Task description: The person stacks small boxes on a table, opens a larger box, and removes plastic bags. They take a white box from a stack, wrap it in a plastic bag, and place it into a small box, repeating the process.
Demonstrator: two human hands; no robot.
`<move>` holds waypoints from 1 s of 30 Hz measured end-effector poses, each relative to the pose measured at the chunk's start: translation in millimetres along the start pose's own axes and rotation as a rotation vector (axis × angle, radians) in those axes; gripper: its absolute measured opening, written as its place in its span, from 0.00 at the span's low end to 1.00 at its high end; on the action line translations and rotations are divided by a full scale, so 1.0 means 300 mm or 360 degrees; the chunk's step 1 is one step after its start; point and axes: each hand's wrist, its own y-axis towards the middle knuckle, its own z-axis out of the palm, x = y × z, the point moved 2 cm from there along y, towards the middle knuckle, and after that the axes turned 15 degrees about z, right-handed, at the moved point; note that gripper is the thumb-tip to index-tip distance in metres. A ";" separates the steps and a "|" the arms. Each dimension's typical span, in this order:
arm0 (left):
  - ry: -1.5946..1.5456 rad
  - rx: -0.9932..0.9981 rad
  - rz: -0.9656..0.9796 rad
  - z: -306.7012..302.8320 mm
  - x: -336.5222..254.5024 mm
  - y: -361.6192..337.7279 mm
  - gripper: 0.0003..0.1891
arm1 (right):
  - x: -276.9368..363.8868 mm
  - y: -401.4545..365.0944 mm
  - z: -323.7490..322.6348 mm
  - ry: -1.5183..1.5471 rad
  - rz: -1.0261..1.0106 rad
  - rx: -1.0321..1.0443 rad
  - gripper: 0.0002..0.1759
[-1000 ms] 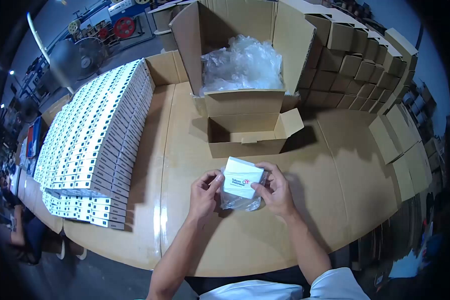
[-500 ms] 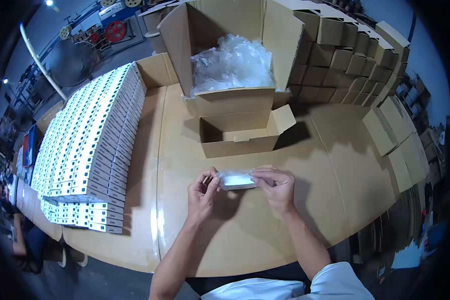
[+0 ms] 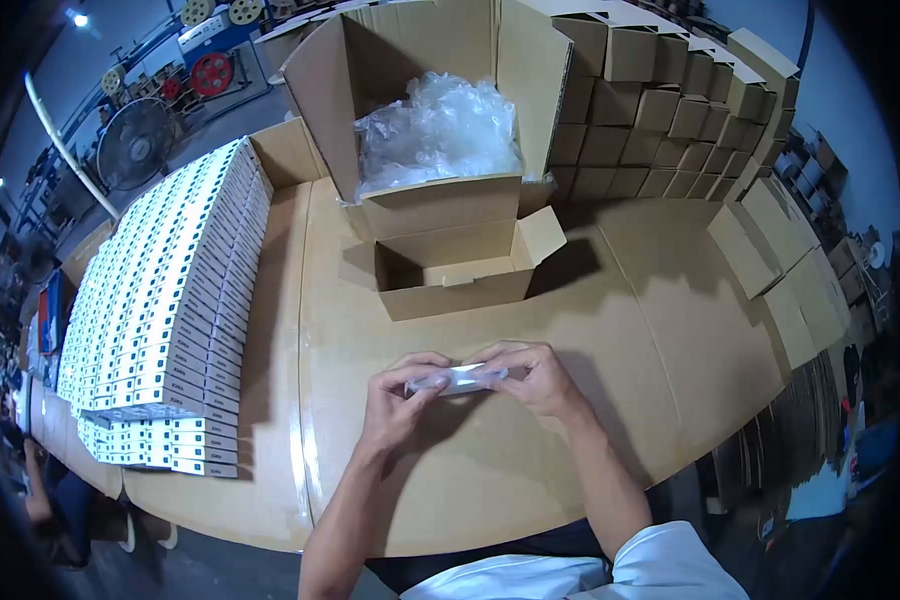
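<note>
A small white box in a clear plastic bag (image 3: 462,378) is held level between my two hands, above the table. My left hand (image 3: 394,402) pinches its left end, with the thumb in front. At the other end, my right hand (image 3: 538,380) grips the plastic with the thumb below and fingers over the top. The fingers cover both ends of the bag. Beyond the hands stands an open brown carton (image 3: 460,298) with its flaps up. A larger carton (image 3: 320,90) behind it holds a heap of clear plastic bags (image 3: 440,130).
Stacked white boxes (image 3: 160,310) fill the table's left side. Many brown cartons (image 3: 650,110) are piled at the back right, and folded cardboard (image 3: 785,270) lies at the right edge. A fan (image 3: 135,142) and machinery stand behind. A person (image 3: 55,490) is at the far left.
Both hands have come closer together, and the fingers have shifted along the wrapped box. The bag sits slightly lower and more tilted. The whole view has shifted a little.
</note>
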 end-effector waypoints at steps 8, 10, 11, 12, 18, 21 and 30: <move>0.0022 -0.0297 0.0090 0.041 0.003 0.010 0.12 | -0.038 -0.006 0.018 0.0417 0.0344 -0.0458 0.14; -0.0004 -0.0360 0.0043 0.042 0.018 0.010 0.13 | 0.010 -0.015 0.030 0.0407 0.0290 -0.0601 0.12; -0.0025 -0.0410 0.0010 0.041 0.021 0.015 0.12 | 0.021 -0.014 0.030 0.0400 0.0260 -0.0670 0.12; -0.0046 -0.0460 -0.0025 0.041 0.023 0.020 0.12 | 0.034 -0.007 0.026 0.0274 0.0034 -0.0601 0.11; -0.0079 -0.0455 -0.0063 0.031 0.030 0.021 0.09 | 0.049 -0.017 -0.008 -0.0247 -0.0168 -0.0136 0.20; -0.0109 -0.0468 -0.0036 0.050 0.007 0.024 0.09 | 0.061 -0.018 -0.002 -0.0102 0.0093 -0.0098 0.19; 0.1623 0.0245 0.1148 0.066 -0.160 0.012 0.21 | 0.058 -0.021 -0.013 -0.0308 0.0327 -0.0213 0.18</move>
